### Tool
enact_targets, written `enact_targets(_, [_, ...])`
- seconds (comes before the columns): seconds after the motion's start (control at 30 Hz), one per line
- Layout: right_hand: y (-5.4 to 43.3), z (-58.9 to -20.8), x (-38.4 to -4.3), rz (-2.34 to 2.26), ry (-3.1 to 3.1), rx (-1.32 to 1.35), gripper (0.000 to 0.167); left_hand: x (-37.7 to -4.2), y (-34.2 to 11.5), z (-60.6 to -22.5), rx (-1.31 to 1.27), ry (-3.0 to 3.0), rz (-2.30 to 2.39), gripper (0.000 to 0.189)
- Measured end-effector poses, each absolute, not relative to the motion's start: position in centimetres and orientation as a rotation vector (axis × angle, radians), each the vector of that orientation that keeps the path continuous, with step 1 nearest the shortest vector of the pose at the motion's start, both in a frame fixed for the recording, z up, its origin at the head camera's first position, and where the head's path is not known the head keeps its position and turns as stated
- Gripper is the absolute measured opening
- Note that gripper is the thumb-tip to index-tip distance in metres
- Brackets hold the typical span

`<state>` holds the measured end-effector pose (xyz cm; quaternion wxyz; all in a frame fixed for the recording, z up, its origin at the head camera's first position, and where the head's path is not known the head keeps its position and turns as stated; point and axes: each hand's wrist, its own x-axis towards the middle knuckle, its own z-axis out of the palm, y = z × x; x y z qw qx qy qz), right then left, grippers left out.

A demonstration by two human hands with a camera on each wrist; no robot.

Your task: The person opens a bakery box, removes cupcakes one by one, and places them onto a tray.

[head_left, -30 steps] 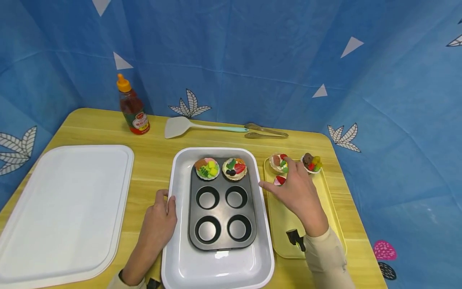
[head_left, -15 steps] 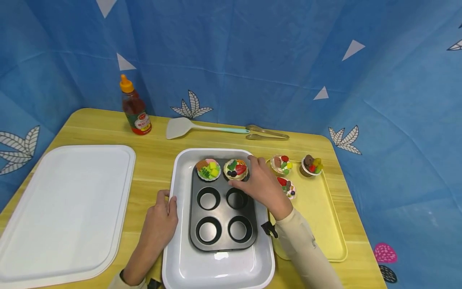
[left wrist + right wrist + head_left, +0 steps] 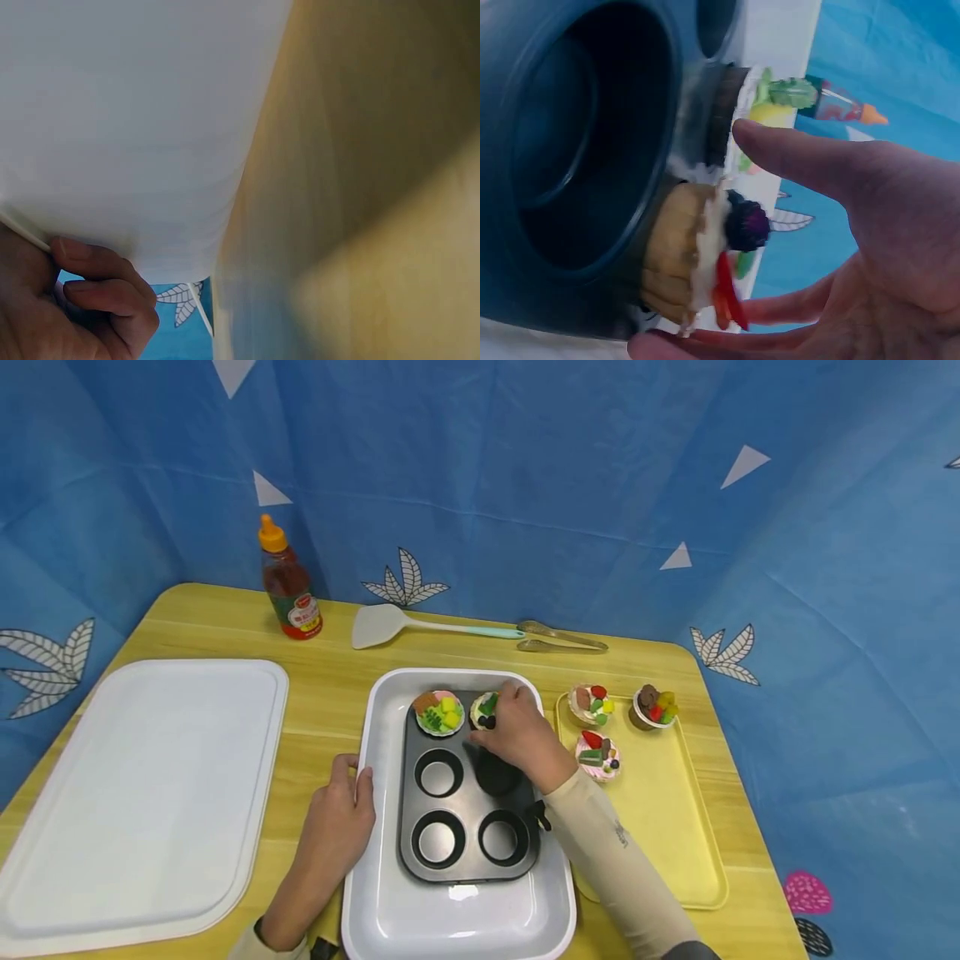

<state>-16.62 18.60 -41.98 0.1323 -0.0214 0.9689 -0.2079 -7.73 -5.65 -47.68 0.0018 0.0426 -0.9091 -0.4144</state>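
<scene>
My left hand (image 3: 341,814) grips the left rim of a deep white tray (image 3: 457,922), thumb on the rim and curled fingers (image 3: 112,300) against its outer wall. A dark muffin tin (image 3: 468,860) lies inside the tray. Two toy tarts sit in its back cups: a fruit-topped tart (image 3: 440,714) at left and a berry tart (image 3: 679,255) at right. Over the berry tart, my right hand (image 3: 521,735) partly hides it from the head camera. In the right wrist view its fingertips (image 3: 656,346) are at the tart's side, while the thumb stands apart from it.
At right, a yellow tray (image 3: 652,827) bears a cream tart (image 3: 590,706), a pink-topped tart (image 3: 597,757) and a chocolate cupcake (image 3: 652,707). Behind lie a spatula (image 3: 378,625), tongs (image 3: 562,637) and a sauce bottle (image 3: 291,589). A white board (image 3: 142,793) lies left.
My right hand has moved left from the tarts on the yellow tray to the berry tart in the muffin tin. My left hand keeps its hold on the white tray.
</scene>
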Motion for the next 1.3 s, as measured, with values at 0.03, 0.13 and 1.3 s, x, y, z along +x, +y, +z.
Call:
enact_targets(0.03, [18.6,-42.2,-16.8,-0.579,2.82,-0.067,0.098,-7.7,-5.6,-47.7,0.136,-2.856,-1.299,0.034])
enact_targets(0.13, [18.5,-42.6,-17.1,-0.523,2.847,-0.069,0.092,-7.7,-5.6,-47.7,0.139,-2.865,-1.301,0.034])
enact_targets(1.3, [19.1,-44.6,-19.1,-0.554,2.946,-0.152,0.068,-7.8,-5.6,-48.0,0.133,-2.851,-1.282,0.032])
